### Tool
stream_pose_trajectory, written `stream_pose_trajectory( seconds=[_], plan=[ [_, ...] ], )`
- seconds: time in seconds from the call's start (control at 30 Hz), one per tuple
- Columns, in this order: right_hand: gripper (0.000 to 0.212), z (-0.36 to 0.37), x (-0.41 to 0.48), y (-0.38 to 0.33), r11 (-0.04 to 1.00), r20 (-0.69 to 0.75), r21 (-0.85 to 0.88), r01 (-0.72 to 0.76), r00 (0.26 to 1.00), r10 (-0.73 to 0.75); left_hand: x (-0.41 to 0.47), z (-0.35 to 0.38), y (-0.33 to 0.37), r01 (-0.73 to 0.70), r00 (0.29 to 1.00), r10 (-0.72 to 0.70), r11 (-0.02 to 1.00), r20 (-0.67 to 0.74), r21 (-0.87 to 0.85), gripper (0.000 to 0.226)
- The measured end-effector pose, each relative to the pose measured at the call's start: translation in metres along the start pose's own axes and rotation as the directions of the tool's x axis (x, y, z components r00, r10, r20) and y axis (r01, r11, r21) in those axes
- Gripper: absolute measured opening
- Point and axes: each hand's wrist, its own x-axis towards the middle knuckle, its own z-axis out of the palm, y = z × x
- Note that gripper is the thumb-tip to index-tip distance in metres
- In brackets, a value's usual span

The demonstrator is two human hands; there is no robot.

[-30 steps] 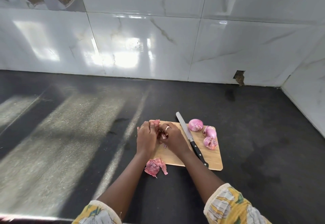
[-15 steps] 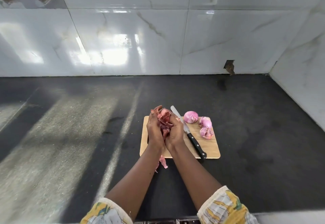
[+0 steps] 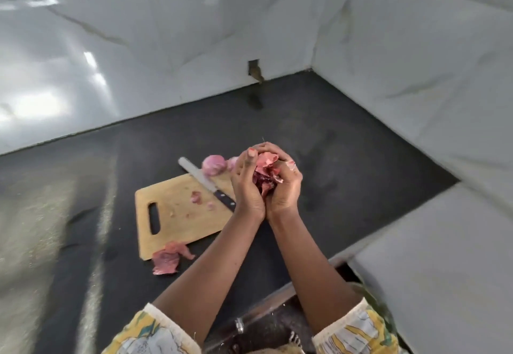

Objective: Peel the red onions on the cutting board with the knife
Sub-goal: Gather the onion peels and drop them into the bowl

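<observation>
1. The dark counter [image 3: 319, 142] ended at tiled walls at its back and right edges; broad bare surface lay left of the cutting board [image 3: 177, 209].
2. The knife [image 3: 206, 184] lay diagonally on the board, blade toward the back-left, black handle toward the hands.
3. Peeled red onions [image 3: 213, 164] sat at the board's far edge, beside the blade.
4. Left hand [image 3: 247, 187] and right hand [image 3: 286, 187] were cupped together above the board's right end, their grip enclosing a wad of onion skins [image 3: 266, 173].
5. More loose peel [image 3: 168, 260] lay across the board's near edge.

left hand [image 3: 248, 184] and right hand [image 3: 283, 184] cup onion skins [image 3: 265, 173] together; knife [image 3: 206, 183] lies on the cutting board [image 3: 177, 209].
</observation>
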Motion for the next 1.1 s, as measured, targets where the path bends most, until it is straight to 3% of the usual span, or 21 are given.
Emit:
stream_pose_trajectory(
  seconds=[0.07, 0.2, 0.33, 0.43, 0.63, 0.8, 0.93, 1.1],
  plan=[
    [0.027, -0.029, 0.0, -0.028, 0.997, -0.121, -0.007, 0.075, 0.99, -0.075, -0.01, 0.032, -0.022, 0.018, 0.998, -0.022, 0.998, 0.064, 0.061, 0.041],
    [0.026, -0.099, -0.013, -0.073, 0.973, -0.341, -0.09, 0.212, 0.911, -0.23, -0.046, 0.089, -0.079, 0.139, 0.962, -0.153, 0.987, 0.226, 0.079, 0.003],
    [0.036, -0.186, -0.04, -0.091, 0.931, -0.484, -0.199, 0.307, 0.795, -0.366, -0.091, 0.115, -0.152, 0.308, 0.906, -0.326, 0.945, 0.271, 0.108, 0.01],
    [0.034, -0.253, -0.071, -0.083, 0.928, -0.628, -0.281, 0.245, 0.684, -0.371, -0.126, 0.107, -0.216, 0.445, 0.843, -0.48, 0.876, 0.242, 0.186, 0.012],
    [0.023, -0.366, -0.119, -0.027, 0.991, -0.87, 0.019, 0.129, 0.491, -0.047, -0.179, 0.045, -0.345, 0.612, 0.702, -0.712, 0.618, 0.021, 0.493, 0.015],
    [0.021, -0.449, -0.132, 0.031, 0.885, -0.891, 0.39, 0.254, 0.346, 0.294, -0.195, 0.008, -0.428, 0.837, 0.487, -0.843, 0.375, -0.228, 0.399, 0.028],
    [0.018, -0.505, -0.141, 0.058, 0.865, -0.894, 0.435, 0.25, 0.237, 0.38, -0.209, -0.009, -0.481, 0.866, 0.38, -0.866, 0.211, -0.325, 0.453, 0.049],
    [0.012, -0.551, -0.147, 0.075, 0.902, -0.895, 0.431, 0.03, 0.145, 0.422, -0.219, -0.025, -0.528, 0.871, 0.276, -0.865, 0.039, -0.42, 0.491, 0.054]
  ],
)
